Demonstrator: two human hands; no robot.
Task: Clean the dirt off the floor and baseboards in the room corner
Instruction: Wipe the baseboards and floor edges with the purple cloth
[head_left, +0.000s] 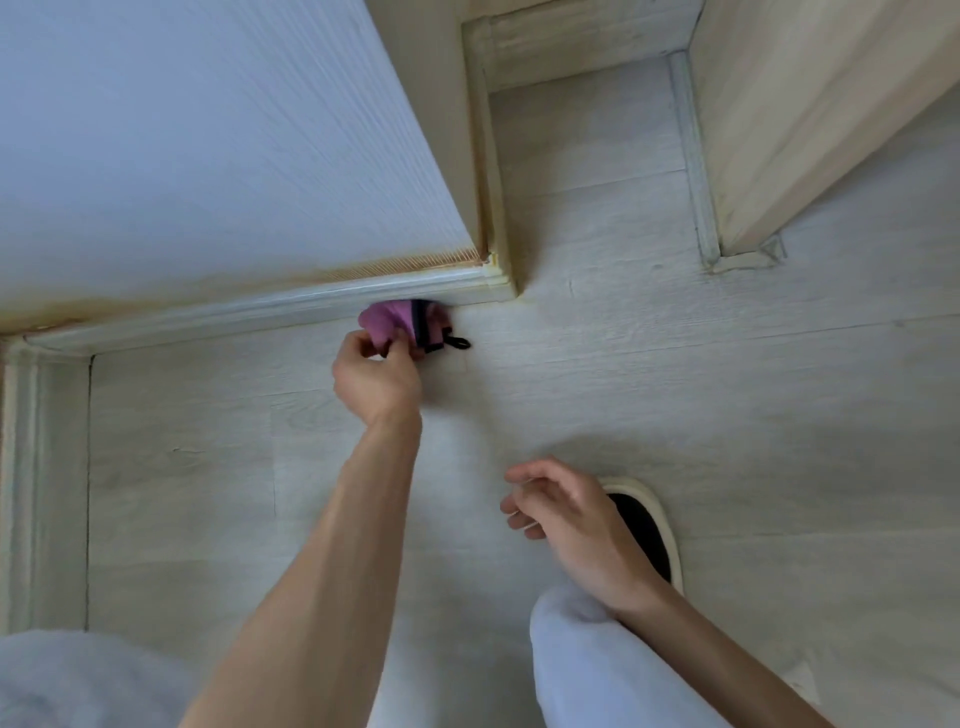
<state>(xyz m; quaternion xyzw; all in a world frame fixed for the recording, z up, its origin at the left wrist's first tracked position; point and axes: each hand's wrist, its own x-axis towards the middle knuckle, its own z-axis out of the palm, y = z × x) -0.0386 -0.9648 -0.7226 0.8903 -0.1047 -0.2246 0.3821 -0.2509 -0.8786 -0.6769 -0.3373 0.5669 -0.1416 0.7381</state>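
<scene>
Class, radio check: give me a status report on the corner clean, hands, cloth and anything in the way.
Left hand grips pink cloth against baseboard. Right hand idle, loosely curled, above floor. Nothing blocking the baseboard.

The floor (649, 395) looks like pale wood-grain laminate, matt and faintly textured. The baseboard (291, 306) is smooth moulded trim with a slight sheen, yellow-stained near the wall (208, 156), which has fine ribbed wallpaper. The cloth (387, 319) is soft pink fabric with dark edging.
</scene>
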